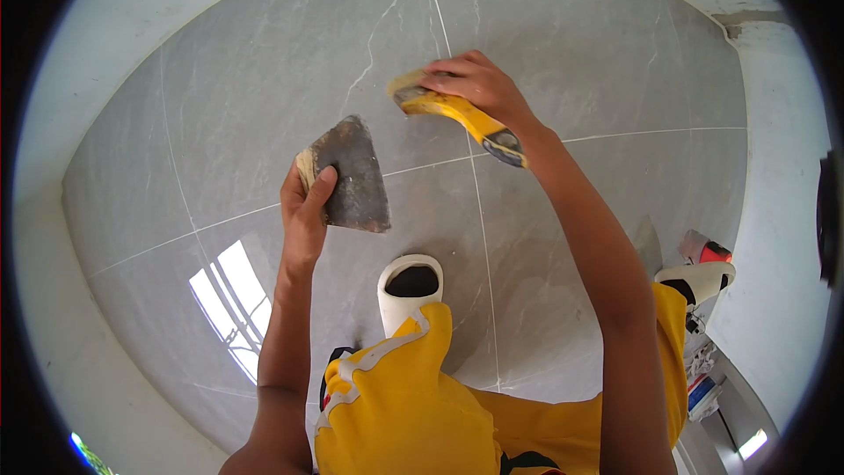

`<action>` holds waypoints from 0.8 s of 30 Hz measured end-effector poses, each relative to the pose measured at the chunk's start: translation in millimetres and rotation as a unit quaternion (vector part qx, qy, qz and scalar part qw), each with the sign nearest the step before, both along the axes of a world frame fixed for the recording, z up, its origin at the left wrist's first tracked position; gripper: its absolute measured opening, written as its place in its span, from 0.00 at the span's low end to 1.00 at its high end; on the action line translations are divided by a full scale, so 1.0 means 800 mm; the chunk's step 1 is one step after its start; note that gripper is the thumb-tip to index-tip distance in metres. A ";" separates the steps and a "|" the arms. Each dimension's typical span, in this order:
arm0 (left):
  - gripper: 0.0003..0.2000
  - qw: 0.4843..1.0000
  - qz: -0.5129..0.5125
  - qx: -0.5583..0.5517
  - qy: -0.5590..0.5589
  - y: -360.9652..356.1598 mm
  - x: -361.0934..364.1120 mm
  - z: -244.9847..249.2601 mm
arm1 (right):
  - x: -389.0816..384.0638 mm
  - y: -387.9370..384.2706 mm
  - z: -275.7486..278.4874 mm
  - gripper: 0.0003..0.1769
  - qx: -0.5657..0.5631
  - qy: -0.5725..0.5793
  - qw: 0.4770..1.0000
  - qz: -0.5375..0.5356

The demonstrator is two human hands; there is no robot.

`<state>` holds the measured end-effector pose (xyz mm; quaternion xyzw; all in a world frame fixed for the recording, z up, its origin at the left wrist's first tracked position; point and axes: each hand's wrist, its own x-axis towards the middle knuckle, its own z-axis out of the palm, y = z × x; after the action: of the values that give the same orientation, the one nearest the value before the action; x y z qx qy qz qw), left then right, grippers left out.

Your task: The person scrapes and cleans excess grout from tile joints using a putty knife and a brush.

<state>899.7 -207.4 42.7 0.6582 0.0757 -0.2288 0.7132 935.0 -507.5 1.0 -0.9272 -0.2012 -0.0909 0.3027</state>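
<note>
My left hand (308,202) grips a putty scraper (359,180) by its pale wooden-looking edge. The thumb lies across its wide grey blade, which is stained and held above the floor. Farther forward and to the right, my right hand (470,84) is closed around a yellow-handled tool (457,110). That tool has a black rear end and a tan, slightly blurred front end pointing left; its exact kind I cannot make out. The two tools are apart from each other, over grey floor tiles (527,211).
White walls (53,246) curve around the tiled floor. A white slipper (387,299) is on one foot below my hands, another slipper (699,281) at the right. Beside that lies a red object (715,252). Small items (702,391) sit at the lower right.
</note>
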 end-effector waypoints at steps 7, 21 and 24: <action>0.16 0.999 0.001 0.040 -0.027 0.024 0.000 0.004 | -0.153 -0.023 0.000 0.20 -0.132 0.092 0.985 0.069; 0.17 0.999 -0.047 0.000 -0.023 -0.035 0.031 -0.008 | -0.214 -0.051 -0.020 0.20 -0.100 0.072 0.984 -0.127; 0.17 0.998 -0.057 -0.005 -0.024 -0.032 0.037 -0.018 | -0.279 -0.049 0.017 0.20 -0.100 0.152 0.982 -0.042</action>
<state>929.6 -233.3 28.0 0.6631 0.0197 -0.2541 0.7038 711.6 -546.8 14.9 -0.9634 -0.1219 0.0591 0.2314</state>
